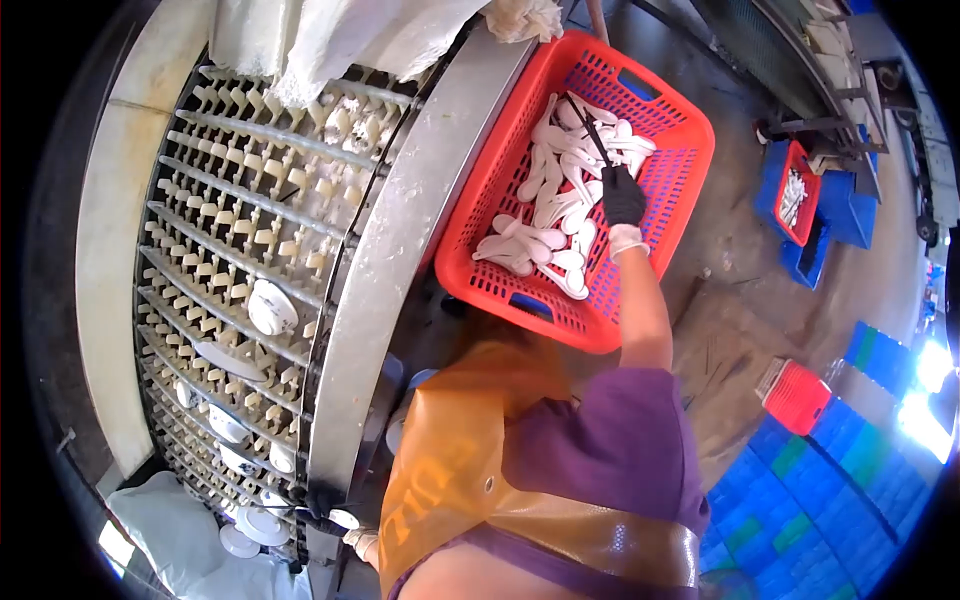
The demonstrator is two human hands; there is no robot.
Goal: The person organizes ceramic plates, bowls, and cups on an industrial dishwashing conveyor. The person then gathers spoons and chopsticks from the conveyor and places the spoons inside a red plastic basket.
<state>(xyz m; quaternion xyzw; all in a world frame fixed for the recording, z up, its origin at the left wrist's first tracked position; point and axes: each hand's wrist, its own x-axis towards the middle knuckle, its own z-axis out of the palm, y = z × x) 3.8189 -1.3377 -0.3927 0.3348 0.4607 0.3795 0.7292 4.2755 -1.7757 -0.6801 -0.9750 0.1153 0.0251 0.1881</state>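
Observation:
My right hand [623, 195], in a black glove, is closed round a thin black stick [590, 130] above a red basket [685, 140]. White spoons [565, 165] lie heaped in that basket, under and beside the stick. At the lower left my left hand [325, 503], also black-gloved, is closed at the metal edge of a pegged conveyor [240, 225]. What it grips is too small to make out; a small white oval piece [343, 519] shows against it. White plates and bowls [272, 307] stand among the conveyor's pegs.
A metal ledge [400, 200] runs between conveyor and basket. White sheeting [330, 35] hangs at the conveyor's top end. On the right are another red basket [815, 180], blue crates [853, 215], stacked red baskets [797, 397] and blue stacks [830, 480].

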